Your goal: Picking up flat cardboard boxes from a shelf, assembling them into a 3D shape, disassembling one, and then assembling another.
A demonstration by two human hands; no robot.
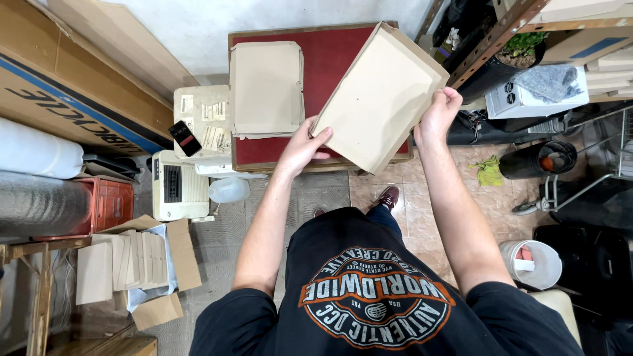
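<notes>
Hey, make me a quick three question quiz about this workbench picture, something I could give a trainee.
1. True or false: both hands hold the shallow cardboard tray up over the red tabletop.
2. Where does the stack of flat cardboard pieces lie? A) on the floor tiles B) on the left part of the red tabletop C) inside the white bucket
3. What dark object rests on the beige machine left of the table?

Key
1. True: the left hand grips the lower left edge and the right hand the right edge.
2. B
3. A phone.
</notes>
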